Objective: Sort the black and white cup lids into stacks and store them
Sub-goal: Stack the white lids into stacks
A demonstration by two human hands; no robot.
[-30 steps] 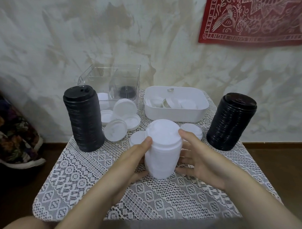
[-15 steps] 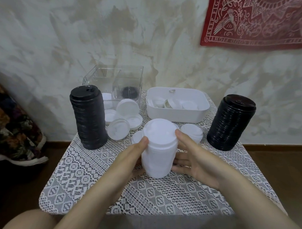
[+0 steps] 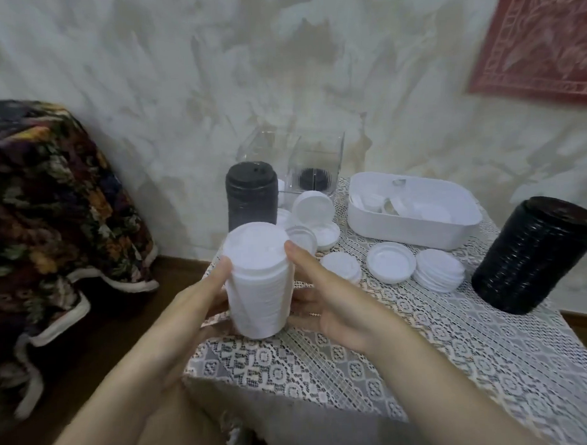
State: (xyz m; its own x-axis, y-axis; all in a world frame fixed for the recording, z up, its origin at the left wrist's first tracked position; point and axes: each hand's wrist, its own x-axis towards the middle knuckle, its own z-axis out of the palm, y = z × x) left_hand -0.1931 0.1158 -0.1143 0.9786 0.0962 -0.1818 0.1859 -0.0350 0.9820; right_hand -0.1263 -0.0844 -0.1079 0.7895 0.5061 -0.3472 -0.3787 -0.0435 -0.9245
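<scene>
Two hands are working one tall white lid stack [image 3: 259,290] right now. The left hand [image 3: 201,302] and the right hand [image 3: 335,304] are both gripping it, thumbs reaching up to the top rim and fingers wrapping its sides, over the near left corner of the counter [image 3: 440,367]. Whether its base is touching the counter, I cannot tell.

The black side is looking nearly finished. The left black lid stack [image 3: 251,200] is standing just beyond the hands, and the right black lid stack [image 3: 533,257] is standing well off to the right of the right hand. A few black lids [image 3: 312,183] are already sitting in the clear container [image 3: 319,154] farther back.

The white side is lagging. Loose white lids [image 3: 391,262] and a short white pile [image 3: 438,274] are lying to the right of the right hand. More are propped just beyond the fingertips, and the white bin [image 3: 402,230] behind them is holding a jumble of unsorted ones.

By my reckoning, sorting is running past halfway while storing is barely beginning. Those stragglers are waiting to join the stack, and all three tall stacks are waiting to go into a container.
</scene>
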